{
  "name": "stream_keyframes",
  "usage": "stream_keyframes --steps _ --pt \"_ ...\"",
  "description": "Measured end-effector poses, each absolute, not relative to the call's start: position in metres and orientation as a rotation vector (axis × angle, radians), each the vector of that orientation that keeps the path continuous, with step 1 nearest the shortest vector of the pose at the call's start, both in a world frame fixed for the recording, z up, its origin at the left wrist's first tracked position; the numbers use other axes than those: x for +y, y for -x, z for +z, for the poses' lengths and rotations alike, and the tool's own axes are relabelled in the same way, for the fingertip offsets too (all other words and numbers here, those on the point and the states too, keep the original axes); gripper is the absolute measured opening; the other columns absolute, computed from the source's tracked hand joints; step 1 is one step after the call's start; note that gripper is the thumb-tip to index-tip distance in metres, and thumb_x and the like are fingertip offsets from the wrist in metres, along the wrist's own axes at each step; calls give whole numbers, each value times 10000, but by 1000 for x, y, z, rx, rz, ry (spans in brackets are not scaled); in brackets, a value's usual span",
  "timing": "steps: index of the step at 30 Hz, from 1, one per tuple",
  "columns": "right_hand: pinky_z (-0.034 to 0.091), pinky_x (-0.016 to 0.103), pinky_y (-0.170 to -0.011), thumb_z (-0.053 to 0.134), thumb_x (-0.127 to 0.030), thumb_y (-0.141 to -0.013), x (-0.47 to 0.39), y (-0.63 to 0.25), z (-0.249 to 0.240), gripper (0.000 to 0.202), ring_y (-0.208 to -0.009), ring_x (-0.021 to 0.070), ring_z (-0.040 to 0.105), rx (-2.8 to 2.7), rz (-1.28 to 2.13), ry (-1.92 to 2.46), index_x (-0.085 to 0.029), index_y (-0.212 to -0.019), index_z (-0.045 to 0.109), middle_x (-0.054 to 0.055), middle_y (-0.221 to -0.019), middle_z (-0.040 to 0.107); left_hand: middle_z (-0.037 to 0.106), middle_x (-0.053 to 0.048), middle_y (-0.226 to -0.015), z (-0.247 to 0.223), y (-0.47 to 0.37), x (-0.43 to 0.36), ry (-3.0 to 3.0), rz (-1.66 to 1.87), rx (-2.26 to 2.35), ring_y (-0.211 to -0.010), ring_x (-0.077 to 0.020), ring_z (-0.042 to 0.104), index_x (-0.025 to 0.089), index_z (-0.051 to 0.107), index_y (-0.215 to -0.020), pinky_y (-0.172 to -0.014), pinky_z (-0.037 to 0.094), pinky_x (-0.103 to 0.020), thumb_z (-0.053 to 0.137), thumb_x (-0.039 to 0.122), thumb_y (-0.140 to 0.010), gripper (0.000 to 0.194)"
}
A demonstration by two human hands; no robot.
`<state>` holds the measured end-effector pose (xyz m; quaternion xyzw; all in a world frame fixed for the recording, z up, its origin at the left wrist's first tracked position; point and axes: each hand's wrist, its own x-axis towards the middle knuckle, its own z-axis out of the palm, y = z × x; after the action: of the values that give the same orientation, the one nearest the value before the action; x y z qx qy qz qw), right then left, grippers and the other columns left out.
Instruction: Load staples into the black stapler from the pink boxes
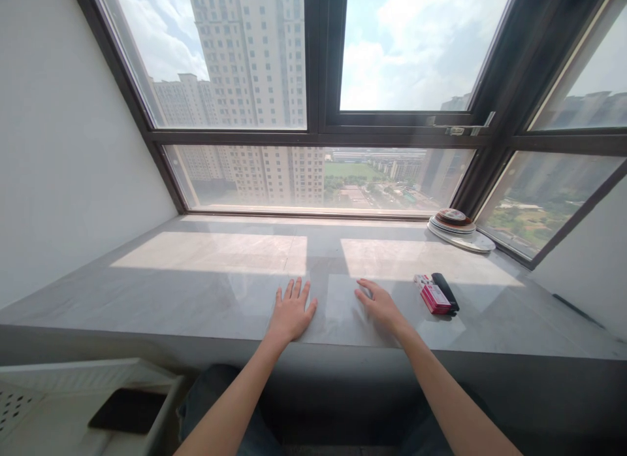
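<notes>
My left hand (pixel 290 310) lies flat, palm down, on the grey stone window sill (pixel 196 293), fingers slightly spread and holding nothing. To its right, my right hand (pixel 379 304) rests on the same sill with fingers loosely extended, also holding nothing. A red box (pixel 433 296) and a black oblong object (pixel 445 291) lie side by side on the sill just right of my right hand, not touching it.
A stack of plates (pixel 459 229) sits at the sill's far right corner by the window frame (pixel 318 137). A white wall bounds the left. Below left stands a white perforated unit (pixel 49 404) with a dark flat object (pixel 128 410) on it.
</notes>
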<state>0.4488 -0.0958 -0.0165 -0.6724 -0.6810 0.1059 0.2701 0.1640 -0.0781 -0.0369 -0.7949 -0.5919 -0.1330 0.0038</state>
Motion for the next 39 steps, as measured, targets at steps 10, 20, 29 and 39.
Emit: stream_keyframes --steps 10,20,29,39 --pt "464 440 -829 528 -583 -875 -94 -641 18 547 -873 309 642 -1308 81 2079 -160 -1154 735 200 -913 689 169 -7 -1670 -40 -166 -80 2487 -431 -1873 -1539 -294 118 335 247 -1579 -1224 49 -558 231 588 -995 638" --pt "470 354 -630 584 -604 -793 -111 -621 23 448 -649 260 621 -1355 314 1979 -187 -753 742 113 -665 684 180 -17 -1668 -40 -166 -81 2483 -447 -1869 -1539 -292 118 326 270 -1572 -1224 53 -555 217 593 -995 637" --pt "454 277 -612 439 -660 -891 -79 -455 0 549 -693 233 637 -1431 416 1821 -201 -827 733 46 -702 696 262 -32 -1645 -32 -166 -87 2521 -537 -1913 -1537 -272 143 307 375 -1517 -1227 76 -518 200 646 -993 648" --pt "450 280 -686 368 -674 -941 -60 -353 -17 591 -806 250 651 -1388 416 1734 -214 -1024 729 86 -877 730 477 -202 -1484 -21 -200 -72 2265 -640 -2300 -1375 -357 430 145 171 -1567 -1078 329 -464 320 720 -921 878"
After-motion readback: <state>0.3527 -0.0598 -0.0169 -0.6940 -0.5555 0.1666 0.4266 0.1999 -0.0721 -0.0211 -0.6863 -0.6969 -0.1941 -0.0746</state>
